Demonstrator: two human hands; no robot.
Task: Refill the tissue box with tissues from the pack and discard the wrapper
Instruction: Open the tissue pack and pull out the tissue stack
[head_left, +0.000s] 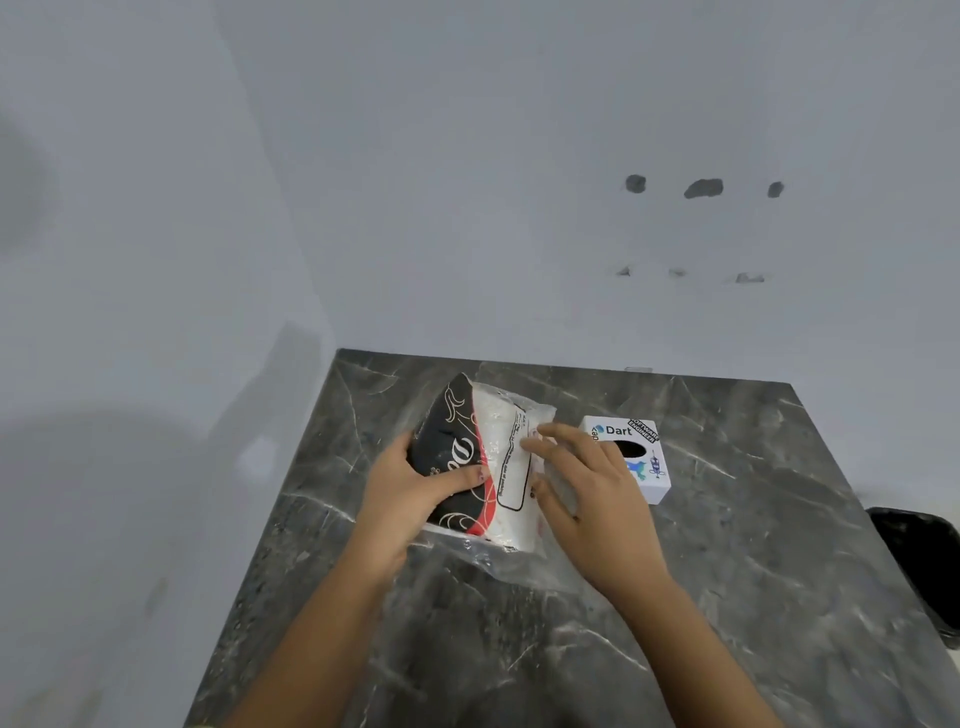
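Where the right hand (597, 499) crosses the view, it covers the near left corner of the tissue box (631, 457), so only the top face, part of the dark oval slot and one side wall can be read. The printing on the tissue pack (488, 462) is blurred; the boxed text panel cannot be read. The clear wrapper edge spreads flat on the bench (753, 545) below the pack and is hard to trace against the marbled surface. A black bin (919, 566) is cut off at the right border of the view; its contents cannot be made out.

Count: one tissue pack, one tissue box, one bin, two hands.

The pack lies on the bench, near the middle of its far half, just left of the box and close to it; whether they touch cannot be told. The left hand (410, 493) grips the black and red end of the pack, thumb on top and the remaining fingers wrapped beneath, out of sight. The right hand rests on the white end of the pack with its fingers (550, 441) spread and pressing the wrapper, not closed around it.
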